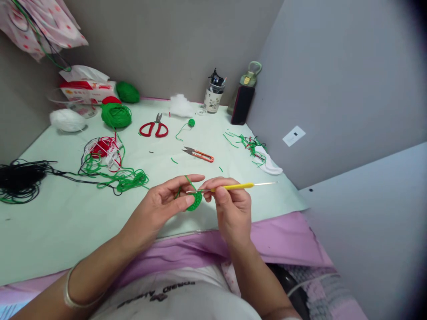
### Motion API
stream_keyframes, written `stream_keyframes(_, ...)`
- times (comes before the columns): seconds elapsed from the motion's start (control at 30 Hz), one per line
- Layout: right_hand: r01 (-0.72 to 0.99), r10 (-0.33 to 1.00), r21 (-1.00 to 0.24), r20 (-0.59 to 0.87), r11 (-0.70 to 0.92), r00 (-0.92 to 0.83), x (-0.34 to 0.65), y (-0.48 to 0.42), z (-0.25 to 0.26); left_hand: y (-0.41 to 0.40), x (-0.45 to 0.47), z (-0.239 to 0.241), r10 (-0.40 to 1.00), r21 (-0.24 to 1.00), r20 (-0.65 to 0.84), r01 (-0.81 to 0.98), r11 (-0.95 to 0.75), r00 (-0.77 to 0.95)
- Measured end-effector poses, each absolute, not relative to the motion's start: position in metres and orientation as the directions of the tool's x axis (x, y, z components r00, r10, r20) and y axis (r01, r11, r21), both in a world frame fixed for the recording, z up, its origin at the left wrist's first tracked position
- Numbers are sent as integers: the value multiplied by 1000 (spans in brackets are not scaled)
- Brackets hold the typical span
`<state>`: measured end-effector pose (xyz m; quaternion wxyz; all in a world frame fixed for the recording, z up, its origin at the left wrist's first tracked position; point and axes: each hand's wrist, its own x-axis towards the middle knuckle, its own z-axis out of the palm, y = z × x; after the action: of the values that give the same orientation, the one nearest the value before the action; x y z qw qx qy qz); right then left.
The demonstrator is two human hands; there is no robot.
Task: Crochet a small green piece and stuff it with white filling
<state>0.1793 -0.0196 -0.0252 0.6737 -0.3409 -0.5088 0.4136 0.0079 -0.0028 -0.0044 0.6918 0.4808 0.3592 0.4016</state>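
Note:
My left hand (168, 198) pinches a small round green crochet piece (195, 202) between thumb and fingers. Green yarn runs up over its raised index finger. In my right hand (231, 206) is a crochet hook (233, 187) with a yellow handle and metal at both ends, held like a pen. Its left tip lies at the top edge of the green piece; whether it is inside a stitch I cannot tell. Loose green yarn (131, 179) lies tangled on the table to the left of my left hand.
Orange thread snips (199, 154) and red-handled scissors (154, 129) lie beyond my hands. Green yarn balls (116, 115), a white ball (67, 120) and black yarn (25, 175) are at left. A pen jar (213, 98), phone (243, 105), bottle (249, 80) and yarn scraps (251, 144) stand or lie right.

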Motion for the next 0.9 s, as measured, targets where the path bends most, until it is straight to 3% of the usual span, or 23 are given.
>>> stream_keyframes(0.17, -400, 970, -883, 231, 244, 82, 178, -14, -22, -2, 8, 1, 919, 943, -96, -262, 207, 383)
stream_keyframes(0.3, -449, 975, -866, 207, 219, 76, 180, -12, -20, -2, 8, 2, 923, 950, -88, -248, 191, 375)
stream_keyframes(0.63, -59, 866, -867, 487, 495, 118, 188, -28, -19, -1, 5, -6, 934, 978, -72, -161, 135, 350)
stream_keyframes(0.9, 300, 694, -662, 719, 687, -4, 189, -34, -17, -1, 5, -5, 934, 982, -57, -147, 116, 353)
